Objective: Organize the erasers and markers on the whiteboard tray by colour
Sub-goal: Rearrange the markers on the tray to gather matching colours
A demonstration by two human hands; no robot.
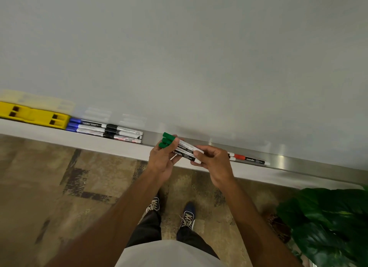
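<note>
**Item:** green markers (180,149), three, capped, bundled side by side with caps toward the left end of the whiteboard tray (298,164).

**Location:** held just over the tray's front edge, about mid-length, between the black markers (125,134) and the red markers (240,157). Contact with the tray could not be told.

**Hold:** left hand (161,161) had its fingers (174,141) curled round the cap end. The right hand (213,161) pinched the tail ends of the barrels.

**Handling (judged):** light, stiff plastic, not fragile. The smooth round barrels were likely to slip against one another or roll once laid down. They were best gripped across the barrels, since a cap taken alone might pull off.

**Also on tray:** yellow erasers (33,116) at the left end, with blue markers (87,126) beside them.
</note>
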